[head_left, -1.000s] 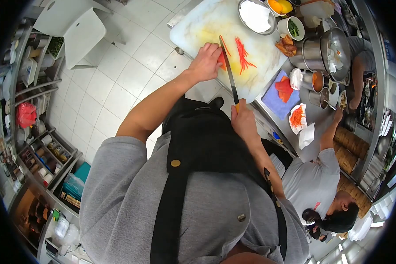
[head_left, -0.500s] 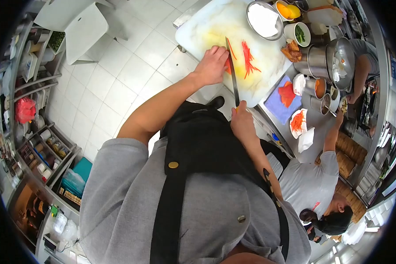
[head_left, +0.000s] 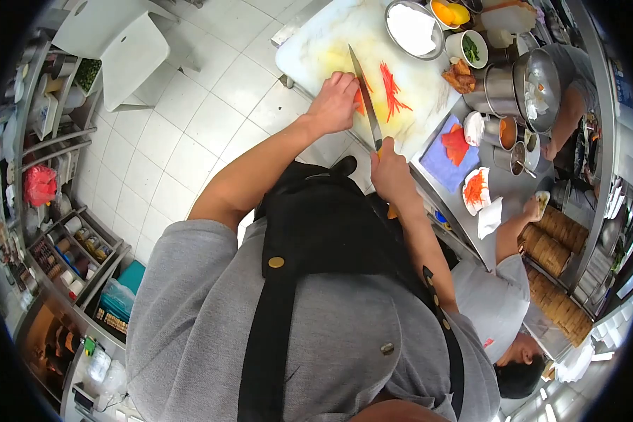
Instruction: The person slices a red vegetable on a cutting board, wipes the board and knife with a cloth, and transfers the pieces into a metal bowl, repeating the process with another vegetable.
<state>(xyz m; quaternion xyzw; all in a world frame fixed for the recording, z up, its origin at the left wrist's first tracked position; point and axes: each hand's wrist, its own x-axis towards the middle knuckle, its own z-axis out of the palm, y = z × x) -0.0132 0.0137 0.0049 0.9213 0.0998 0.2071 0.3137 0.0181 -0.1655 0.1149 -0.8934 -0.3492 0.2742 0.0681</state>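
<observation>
My right hand [head_left: 392, 172] is wrapped round the yellowish handle of a long kitchen knife [head_left: 366, 95]. The blade lies over the white cutting board [head_left: 313, 49], its tip pointing away from me. Just left of the blade, my left hand [head_left: 336, 103] has its fingers curled down on an orange-red slice [head_left: 359, 103] of food, mostly hidden beneath them. To the right of the knife rests a loose pile of thin red strips [head_left: 394, 95]. Yellow stains mark the board around them.
Behind the board stand a metal bowl with white contents [head_left: 413, 29] and a bowl of greens [head_left: 466, 49]. Red pieces [head_left: 455, 145] lie on a blue cloth [head_left: 436, 159], near a dish of orange shreds [head_left: 475, 190]. A co-worker [head_left: 496, 292] stands at right, beside pots and a wok.
The knife blade has tilted further left, and my right hand has risen slightly. My left hand stays on the slice. The co-worker has shifted downward in view, their hand leaving the pots.
</observation>
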